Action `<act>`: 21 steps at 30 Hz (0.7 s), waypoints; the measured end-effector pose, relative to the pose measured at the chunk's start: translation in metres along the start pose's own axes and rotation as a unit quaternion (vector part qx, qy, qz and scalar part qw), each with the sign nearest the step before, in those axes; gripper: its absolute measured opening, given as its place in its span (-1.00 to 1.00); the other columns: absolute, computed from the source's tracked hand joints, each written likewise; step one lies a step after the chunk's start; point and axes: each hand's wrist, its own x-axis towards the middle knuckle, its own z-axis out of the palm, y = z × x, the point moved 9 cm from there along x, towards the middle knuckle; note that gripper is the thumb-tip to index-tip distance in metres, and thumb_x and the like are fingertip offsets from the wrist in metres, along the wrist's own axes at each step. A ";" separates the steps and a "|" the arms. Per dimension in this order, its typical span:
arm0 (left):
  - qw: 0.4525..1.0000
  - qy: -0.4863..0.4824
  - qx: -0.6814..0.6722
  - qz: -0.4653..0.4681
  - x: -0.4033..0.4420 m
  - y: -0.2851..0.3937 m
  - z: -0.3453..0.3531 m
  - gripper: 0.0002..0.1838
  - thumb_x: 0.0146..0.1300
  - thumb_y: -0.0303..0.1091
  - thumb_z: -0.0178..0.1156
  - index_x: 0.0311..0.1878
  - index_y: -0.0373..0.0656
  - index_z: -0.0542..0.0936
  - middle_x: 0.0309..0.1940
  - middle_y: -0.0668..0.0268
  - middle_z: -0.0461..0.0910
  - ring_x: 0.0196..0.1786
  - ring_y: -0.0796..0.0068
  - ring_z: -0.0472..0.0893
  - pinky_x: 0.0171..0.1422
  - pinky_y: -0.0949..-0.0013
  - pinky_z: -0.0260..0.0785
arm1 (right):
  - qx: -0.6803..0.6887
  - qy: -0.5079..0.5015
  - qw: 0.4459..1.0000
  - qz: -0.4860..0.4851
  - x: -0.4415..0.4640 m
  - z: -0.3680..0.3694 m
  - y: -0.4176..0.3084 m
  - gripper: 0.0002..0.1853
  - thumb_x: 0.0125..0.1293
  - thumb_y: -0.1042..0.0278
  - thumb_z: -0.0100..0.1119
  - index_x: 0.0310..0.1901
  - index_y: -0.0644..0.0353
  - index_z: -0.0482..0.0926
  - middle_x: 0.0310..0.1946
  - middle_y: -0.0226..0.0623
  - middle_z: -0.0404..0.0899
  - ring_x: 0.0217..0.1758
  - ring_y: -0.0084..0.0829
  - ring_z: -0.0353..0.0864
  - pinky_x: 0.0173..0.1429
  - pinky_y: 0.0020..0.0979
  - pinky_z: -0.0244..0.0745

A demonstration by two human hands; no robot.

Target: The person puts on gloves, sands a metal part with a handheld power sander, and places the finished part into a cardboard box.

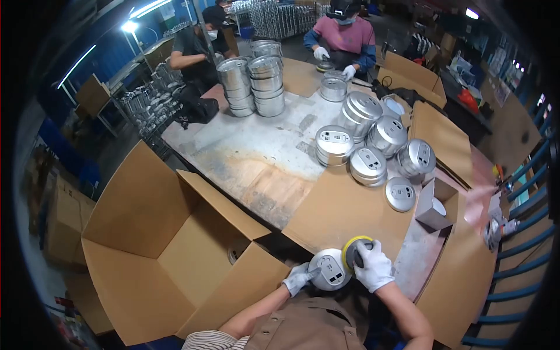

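Near the table's front edge, my gloved left hand (298,279) grips the left side of a round silver metal housing (330,269). Its face carries a long oval panel with dark cut-outs. My gloved right hand (376,267) has its fingers wrapped round the dark back of a round pad with a yellow rim (352,252). This pad stands tilted at the housing's upper right edge; whether they touch I cannot tell. Farther up the cardboard, a similar round silver cover (400,194) lies flat beside several silver housings (368,165).
A large open cardboard box (192,256) stands at my left, with a small item inside. Stacked silver cans (267,87) rise at the table's far side. Right of the housings sits a small open carton (436,204). Two people (344,38) work across the table, one holding another yellow-rimmed pad.
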 end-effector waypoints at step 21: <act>0.998 -0.015 -0.056 -0.002 0.001 0.015 0.017 -0.33 0.26 0.06 0.38 0.22 -0.30 0.53 0.06 0.18 0.63 0.10 0.41 0.56 0.25 0.35 0.37 | 0.088 0.139 0.979 0.117 -0.042 -0.001 0.076 -0.14 -0.03 0.22 0.49 0.37 -0.02 0.32 0.18 -0.02 0.44 0.03 0.03 0.66 0.10 -0.11 0.61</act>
